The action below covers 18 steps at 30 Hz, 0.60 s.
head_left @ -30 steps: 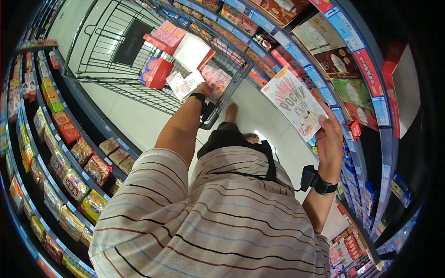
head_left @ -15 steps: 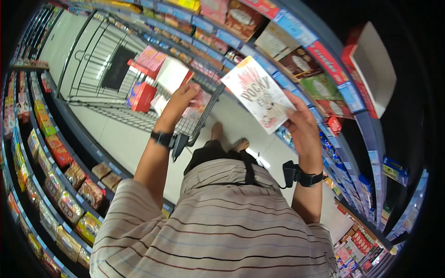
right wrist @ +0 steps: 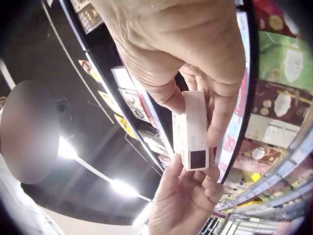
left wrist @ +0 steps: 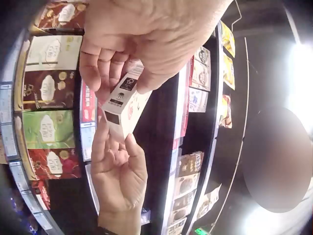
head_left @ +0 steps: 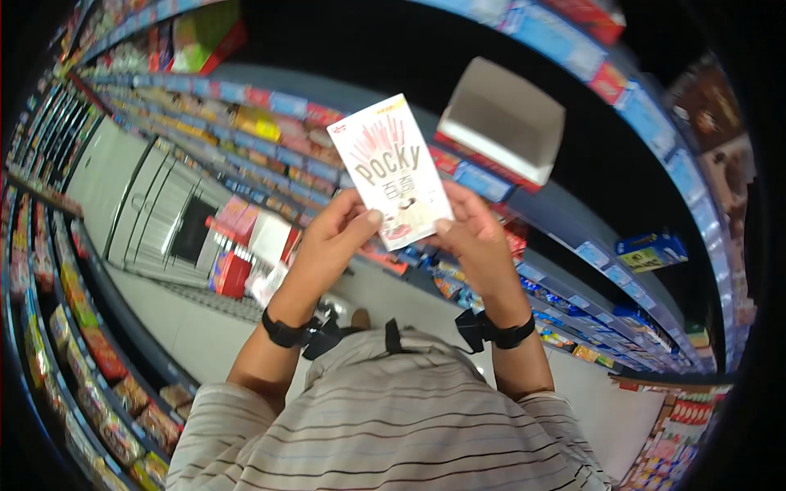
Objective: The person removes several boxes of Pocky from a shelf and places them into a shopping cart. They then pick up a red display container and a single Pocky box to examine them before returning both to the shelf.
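Observation:
A white Pocky box (head_left: 391, 173) with pink stick drawings is held upright between both hands, front face toward the head camera. The left hand (head_left: 334, 241) pinches its lower left edge, thumb on the front. At the lower right edge the right hand (head_left: 481, 245) pinches it the same way, fingers behind. In the left wrist view the box (left wrist: 126, 105) shows a narrow end, with the left hand (left wrist: 151, 39) above and the right hand (left wrist: 120, 181) below. The right wrist view has the box (right wrist: 193, 129) between the right hand (right wrist: 181, 44) and the left hand (right wrist: 186, 200).
An open, empty-looking carton (head_left: 503, 119) sits on the shelf beyond the box. The cart (head_left: 155, 225) stands at the left, holding red and pink packages (head_left: 232, 273). Shelves of packaged snacks (head_left: 98, 352) line the left side. Dark shelf recesses and price strips run at the right.
The left hand has left the cart and come to the box, gripping it beside the right hand. The box has moved left and up in the head view, which has turned toward the right-hand shelves.

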Each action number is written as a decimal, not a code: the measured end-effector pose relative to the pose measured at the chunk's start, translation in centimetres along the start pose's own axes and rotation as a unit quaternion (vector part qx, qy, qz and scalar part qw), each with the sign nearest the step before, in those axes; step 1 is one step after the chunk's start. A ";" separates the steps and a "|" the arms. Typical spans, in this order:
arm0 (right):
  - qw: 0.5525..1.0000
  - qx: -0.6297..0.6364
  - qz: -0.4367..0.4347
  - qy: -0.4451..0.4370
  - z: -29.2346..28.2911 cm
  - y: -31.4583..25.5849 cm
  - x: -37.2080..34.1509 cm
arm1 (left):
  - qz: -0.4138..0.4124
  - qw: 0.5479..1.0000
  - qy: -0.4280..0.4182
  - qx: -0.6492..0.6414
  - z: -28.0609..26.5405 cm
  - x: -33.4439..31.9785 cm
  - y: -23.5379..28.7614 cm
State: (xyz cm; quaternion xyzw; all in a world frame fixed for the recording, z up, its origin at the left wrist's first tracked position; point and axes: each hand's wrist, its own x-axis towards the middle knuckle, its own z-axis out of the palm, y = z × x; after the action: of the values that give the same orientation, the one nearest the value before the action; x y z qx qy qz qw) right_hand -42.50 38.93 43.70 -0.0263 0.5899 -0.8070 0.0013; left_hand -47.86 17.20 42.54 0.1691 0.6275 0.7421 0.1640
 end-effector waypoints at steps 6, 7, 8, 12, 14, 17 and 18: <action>0.995 -0.101 -0.014 0.013 -2.5 -5.5 -0.8 | -0.006 0.996 -0.046 0.078 2.2 5.5 5.0; 0.993 -0.114 -0.005 0.019 -3.1 -6.3 -0.7 | -0.001 0.993 -0.073 0.092 2.4 6.7 5.8; 0.991 -0.129 -0.015 0.031 -3.2 -7.5 -0.6 | 0.003 0.989 -0.099 0.107 2.7 7.9 6.5; 0.977 -0.202 -0.024 0.062 -6.2 -9.7 1.1 | 0.038 0.981 -0.130 0.141 4.5 13.3 7.9; 0.975 -0.203 -0.029 0.085 -7.3 -10.5 2.6 | 0.051 0.973 -0.128 0.186 5.0 16.2 8.1; 0.961 -0.246 -0.029 0.127 -8.8 -11.1 4.6 | 0.069 0.964 -0.171 0.190 6.0 19.4 8.5; 0.953 -0.267 -0.028 0.141 -9.3 -11.2 5.2 | 0.072 0.968 -0.141 0.194 6.6 19.9 8.5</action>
State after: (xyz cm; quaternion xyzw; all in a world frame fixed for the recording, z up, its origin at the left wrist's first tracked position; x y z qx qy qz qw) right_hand -47.79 51.04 51.72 0.0721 0.7769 -0.6154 -0.1118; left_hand -62.79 30.70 52.82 0.3455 0.7159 0.5850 0.1609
